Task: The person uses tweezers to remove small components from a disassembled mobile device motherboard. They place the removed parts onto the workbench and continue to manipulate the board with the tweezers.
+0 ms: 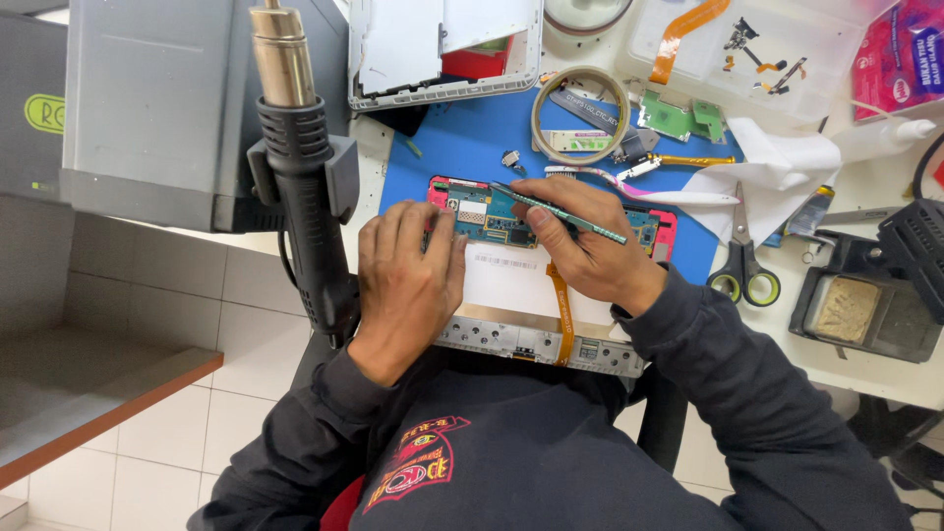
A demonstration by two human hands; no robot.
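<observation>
Dark long sleeves (pixel 747 393) fill the bottom of the frame, leading up to both hands at its centre. Resting flat with fingers loosely spread, the left hand (pixel 405 280) presses down on the left part of an opened tablet with a pink frame and exposed teal circuit board (pixel 482 211), gripping nothing. Closed in a pencil grip, the right hand (pixel 585 246) holds a thin green-patterned flat tool (pixel 560 211), whose tip rests on the circuit board. An orange ribbon cable (pixel 562 315) runs down over the tablet's white battery (pixel 511 275). All this lies on a blue work mat (pixel 472 138). At upper left a black hot-air gun (pixel 305 177) hangs in its holder. Green-handled scissors (pixel 744 261) lie to the right, just beside white tissue (pixel 777 167).
</observation>
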